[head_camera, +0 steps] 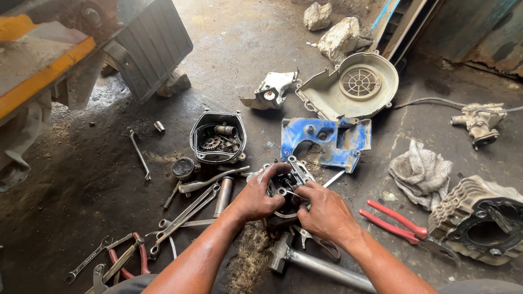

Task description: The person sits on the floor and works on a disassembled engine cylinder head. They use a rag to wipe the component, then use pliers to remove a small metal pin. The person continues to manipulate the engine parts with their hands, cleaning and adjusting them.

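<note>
A dark, oil-stained concrete floor [87,179] is carrying everything. A black open casing holding small gears [218,136] is sitting near the middle, with a chipped blue metal cover plate [327,139] lying just beside it and a grey round fan shroud [354,87] behind. Steel spanners [188,209] are lying scattered to the left (some overlapping), while red-handled pliers [395,222], a crumpled grey rag [422,173] and a finned grey engine cylinder [479,218] are resting at the right.

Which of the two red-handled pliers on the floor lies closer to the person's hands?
The red-handled pliers just right of the right hand. The other pair lies farther off, among the wrenches at the lower left.
</note>
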